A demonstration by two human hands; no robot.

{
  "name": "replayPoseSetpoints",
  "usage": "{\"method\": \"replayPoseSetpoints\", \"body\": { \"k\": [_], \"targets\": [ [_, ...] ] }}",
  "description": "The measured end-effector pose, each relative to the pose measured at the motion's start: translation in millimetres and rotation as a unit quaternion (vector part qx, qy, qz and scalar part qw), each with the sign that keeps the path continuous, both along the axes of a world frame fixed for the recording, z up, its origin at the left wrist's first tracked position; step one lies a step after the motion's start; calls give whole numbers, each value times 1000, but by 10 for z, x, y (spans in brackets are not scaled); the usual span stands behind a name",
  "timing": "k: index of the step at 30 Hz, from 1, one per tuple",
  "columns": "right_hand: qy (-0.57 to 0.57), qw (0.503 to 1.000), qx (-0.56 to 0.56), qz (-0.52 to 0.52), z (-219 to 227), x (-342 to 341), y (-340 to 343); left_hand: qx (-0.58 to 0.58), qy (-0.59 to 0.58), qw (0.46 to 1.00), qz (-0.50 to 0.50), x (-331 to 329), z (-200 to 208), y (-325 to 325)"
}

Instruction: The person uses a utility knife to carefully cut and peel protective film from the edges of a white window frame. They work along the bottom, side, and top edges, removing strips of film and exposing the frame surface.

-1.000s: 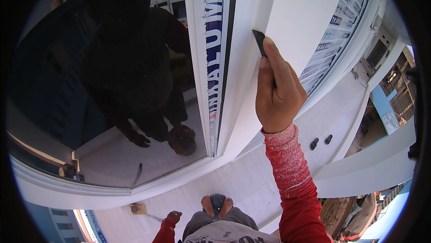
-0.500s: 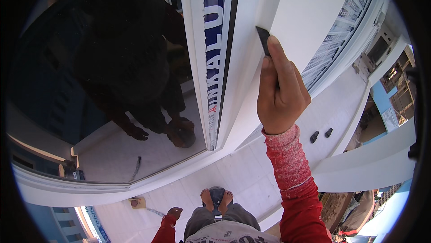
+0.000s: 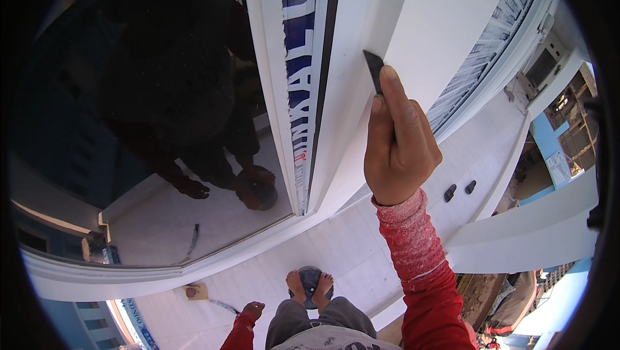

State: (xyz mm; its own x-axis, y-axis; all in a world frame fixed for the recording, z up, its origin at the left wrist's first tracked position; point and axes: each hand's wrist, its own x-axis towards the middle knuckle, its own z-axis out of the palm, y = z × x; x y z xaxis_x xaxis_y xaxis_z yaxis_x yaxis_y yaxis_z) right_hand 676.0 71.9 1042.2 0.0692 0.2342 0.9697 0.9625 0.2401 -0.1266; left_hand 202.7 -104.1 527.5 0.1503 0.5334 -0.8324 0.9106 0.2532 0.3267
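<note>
Right hand (image 3: 402,146) is gripping a flat black tool (image 3: 372,69), upper centre; left hand (image 3: 254,310) is hanging, bottom centre, grip unclear.

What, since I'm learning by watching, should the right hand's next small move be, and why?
Probably a short, light slide of the black tool down along the white wall edge: the right hand grips it firmly enough to steer, and its free end lies beside that edge, though whether it touches is hard to tell.

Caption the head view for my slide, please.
Right hand holding a flat dark piece at the white wall, left hand low, bare feet on a dark round support.
</note>
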Motion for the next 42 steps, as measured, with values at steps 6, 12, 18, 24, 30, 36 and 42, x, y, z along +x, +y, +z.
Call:
{"method": "replayPoseSetpoints", "body": {
  "k": [6, 12, 18, 24, 30, 36, 42],
  "targets": [
    [-8, 1000, 13, 4, -112, 12, 18, -14, -12, 1000, 7, 126, -112, -35],
    [5, 1000, -3, -4, -229, -13, -5, -29, -17, 999, 2, 195, -183, -67],
    [6, 1000, 8, 7, -352, -26, 7, -29, -13, 999, -37, 268, -260, -145],
    [6, 1000, 6, 0, -498, -30, 12, -50, -24, 998, -25, 394, -357, -196],
    [11, 1000, -7, -1, -608, -49, -12, -7, -37, 996, -81, 521, -519, -197],
    [16, 1000, 18, 3, -738, -62, 26, -31, -31, 996, -80, 661, -623, -185],
    [17, 1000, 12, 5, -892, -71, 4, -45, -32, 993, -103, 803, -672, -211]
  ]
}}
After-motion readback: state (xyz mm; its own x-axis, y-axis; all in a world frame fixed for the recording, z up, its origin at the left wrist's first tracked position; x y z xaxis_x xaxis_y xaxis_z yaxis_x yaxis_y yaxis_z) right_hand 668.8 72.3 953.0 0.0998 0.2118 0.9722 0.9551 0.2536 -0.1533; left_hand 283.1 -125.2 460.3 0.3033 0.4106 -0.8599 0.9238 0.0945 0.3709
